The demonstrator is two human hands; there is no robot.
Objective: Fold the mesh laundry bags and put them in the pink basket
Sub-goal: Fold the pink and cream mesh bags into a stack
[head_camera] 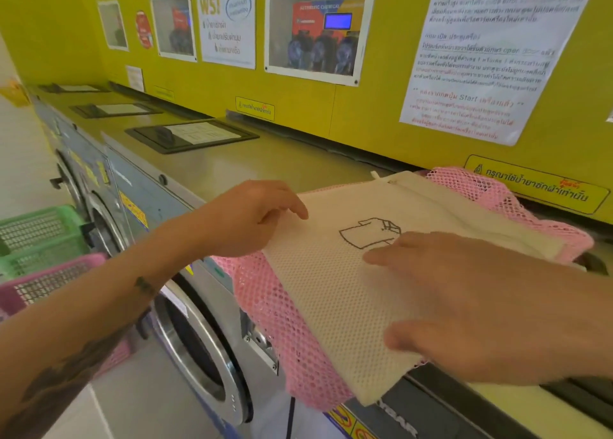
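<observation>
A cream mesh laundry bag (pixel 331 292) with a shirt drawing lies flat on top of a pink mesh laundry bag (pixel 282 322) on the washing machine top. The pink bag hangs over the machine's front edge and shows again at the back right. My left hand (pixel 245 216) rests at the cream bag's left edge, fingers bent and pointing at it. My right hand (pixel 481 299) lies flat, fingers spread, on the cream bag's right half. The pink basket (pixel 49 282) sits low at the left, partly behind my left forearm.
A green basket (pixel 39 232) stands behind the pink one. A row of front-loading washers (pixel 195 345) runs along the left, with flat steel tops (pixel 232 159). A yellow wall with posters (pixel 311 30) backs the machines.
</observation>
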